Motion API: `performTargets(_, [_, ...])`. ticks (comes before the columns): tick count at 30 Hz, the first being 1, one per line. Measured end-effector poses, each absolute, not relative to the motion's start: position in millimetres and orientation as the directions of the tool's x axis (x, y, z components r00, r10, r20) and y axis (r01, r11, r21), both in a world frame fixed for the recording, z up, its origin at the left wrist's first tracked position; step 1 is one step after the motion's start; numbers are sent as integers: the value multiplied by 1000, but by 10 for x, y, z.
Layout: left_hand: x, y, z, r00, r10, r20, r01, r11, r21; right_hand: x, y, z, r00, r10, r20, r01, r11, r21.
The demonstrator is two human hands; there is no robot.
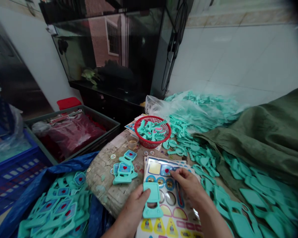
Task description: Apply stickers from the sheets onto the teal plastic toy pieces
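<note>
My left hand (pixel 131 208) grips a turquoise plastic toy piece (pixel 152 200) with a rectangular head and a looped lower end. My right hand (pixel 186 186) rests over a printed sticker sheet (pixel 170 211), its fingertips pinched at the edge of a blue sticker with a red heart (pixel 166 170). The sheet lies on a worn round tabletop (pixel 101 180). Left of the sheet, several turquoise pieces with heart stickers (pixel 124 170) lie in a loose heap. Part of the sheet is hidden under my hands.
A red basket of turquoise pieces (pixel 152 132) and a small glass cup (pixel 132 142) stand on the table. Loose turquoise pieces (pixel 258 205) spread across a green tarp (pixel 258 132). A pile of stickered pieces (pixel 57 205) lies on blue plastic sheeting at lower left, beside a grey crate (pixel 72 132).
</note>
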State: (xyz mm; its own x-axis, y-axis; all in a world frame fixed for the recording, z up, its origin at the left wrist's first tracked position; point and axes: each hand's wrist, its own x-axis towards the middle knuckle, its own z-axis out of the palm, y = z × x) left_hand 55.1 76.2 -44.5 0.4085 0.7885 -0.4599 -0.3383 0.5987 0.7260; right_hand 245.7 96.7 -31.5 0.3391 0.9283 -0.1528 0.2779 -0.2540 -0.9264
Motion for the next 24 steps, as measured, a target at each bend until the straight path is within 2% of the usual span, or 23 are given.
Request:
performTargets(4, [551, 752, -428, 383, 808, -446, -331, 572, 751, 2449, 868, -136, 237, 945, -225, 1, -232, -973])
performTargets(9, [535, 753, -437, 407, 802, -438, -356, 581, 732, 2397, 673, 42, 169, 964, -207, -184, -176, -967])
performTargets(12, [509, 728, -380, 456, 801, -389, -421, 579, 698, 2276, 527, 71, 114, 963, -243, -142, -226, -964])
performTargets(16, [467, 674, -248, 508, 813, -284, -541, 557, 630, 2084, 382, 0, 19, 958, -285, 15, -285, -958])
performTargets(19, [452, 650, -163, 530, 812, -244, -587, 559, 586, 2012, 332, -68, 27, 957, -288, 127, -289, -949])
performTargets(24, [437, 625, -124, 529, 810, -253, -563, 559, 609, 2008, 322, -107, 32, 953, -300, 103, -302, -948])
